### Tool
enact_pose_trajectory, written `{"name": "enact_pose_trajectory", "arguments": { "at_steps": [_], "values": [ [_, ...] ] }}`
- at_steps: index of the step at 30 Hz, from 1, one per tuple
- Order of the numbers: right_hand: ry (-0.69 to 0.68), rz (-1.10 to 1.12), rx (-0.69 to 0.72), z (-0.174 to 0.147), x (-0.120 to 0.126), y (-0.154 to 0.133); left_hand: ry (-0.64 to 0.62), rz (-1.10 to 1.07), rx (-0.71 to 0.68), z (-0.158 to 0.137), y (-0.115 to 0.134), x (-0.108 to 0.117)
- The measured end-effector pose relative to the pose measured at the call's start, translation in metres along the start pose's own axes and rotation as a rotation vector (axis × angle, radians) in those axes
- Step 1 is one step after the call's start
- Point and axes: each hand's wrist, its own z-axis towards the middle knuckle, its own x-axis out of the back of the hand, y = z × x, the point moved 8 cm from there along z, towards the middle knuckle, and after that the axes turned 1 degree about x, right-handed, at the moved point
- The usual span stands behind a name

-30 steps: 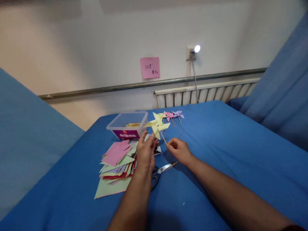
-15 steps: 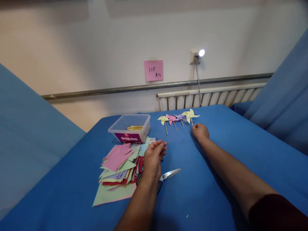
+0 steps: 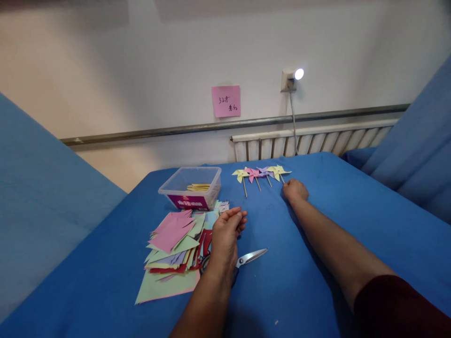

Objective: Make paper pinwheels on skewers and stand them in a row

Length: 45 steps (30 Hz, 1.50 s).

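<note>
My right hand (image 3: 296, 190) is closed, pinching the stick of a pale yellow paper pinwheel (image 3: 278, 171) at the far side of the table. That pinwheel rests at the right end of a row, against a purple pinwheel (image 3: 265, 172). Further left in the row lie a pink pinwheel (image 3: 253, 174) and another yellow pinwheel (image 3: 241, 175), each on a thin wooden stick. My left hand (image 3: 227, 232) hovers with loosely curled fingers and holds nothing I can see. Scissors (image 3: 252, 256) lie beneath its wrist, blades pointing right, their handles partly hidden.
To the left, a stack of coloured paper (image 3: 172, 239) lies before a clear plastic box (image 3: 167, 188) containing yellowish sticks (image 3: 198, 187). Behind the blue-covered table (image 3: 303, 286) are a radiator (image 3: 271, 148) and a wall pipe (image 3: 169, 130). Blue curtains (image 3: 45, 188) hang at both sides.
The right-hand yellow pinwheel has come down slightly and now lies flatter, level with the others. My right hand still grips its stick. My left hand has barely moved.
</note>
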Motion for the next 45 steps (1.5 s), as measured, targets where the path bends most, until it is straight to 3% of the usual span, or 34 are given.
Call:
{"name": "enact_pose_trajectory", "arguments": {
  "at_steps": [10,15,19,25,27,29,31,32,36,38,41,45],
  "values": [
    [0.029,0.167,0.014,-0.012,0.009,0.011,0.215,-0.272,-0.265,0.004,0.045,0.035],
    [0.038,0.357,0.015,-0.033,0.014,0.019,0.219,-0.306,-0.293,0.003,0.050,0.038],
    [-0.012,0.559,0.032,-0.072,0.010,0.011,0.184,-0.256,-0.265,0.002,0.046,0.032],
    [-0.180,0.821,0.152,-0.186,-0.002,-0.033,-0.031,0.096,-0.171,0.004,0.024,0.004],
    [-0.263,0.956,0.277,-0.219,-0.002,-0.053,-0.051,0.178,-0.218,0.004,0.025,0.000],
    [-0.232,0.967,0.490,-0.237,0.010,-0.069,-0.030,0.249,-0.286,0.003,0.031,0.002],
    [-0.204,0.887,0.688,-0.240,0.019,-0.079,0.016,0.347,-0.371,-0.002,0.044,0.011],
    [-0.192,0.850,0.723,-0.235,0.020,-0.080,0.055,0.411,-0.426,-0.006,0.053,0.019],
    [-0.158,0.764,0.542,-0.194,0.007,-0.063,0.285,0.977,-0.572,-0.026,0.093,0.065],
    [-0.197,0.756,0.452,-0.181,-0.005,-0.056,0.325,1.275,-0.600,-0.032,0.106,0.084],
    [-0.291,0.753,0.405,-0.178,-0.021,-0.055,0.340,1.596,-0.497,-0.029,0.111,0.111],
    [-0.341,0.753,0.411,-0.182,-0.027,-0.056,0.250,1.774,-0.398,-0.023,0.103,0.123]
  ]
}}
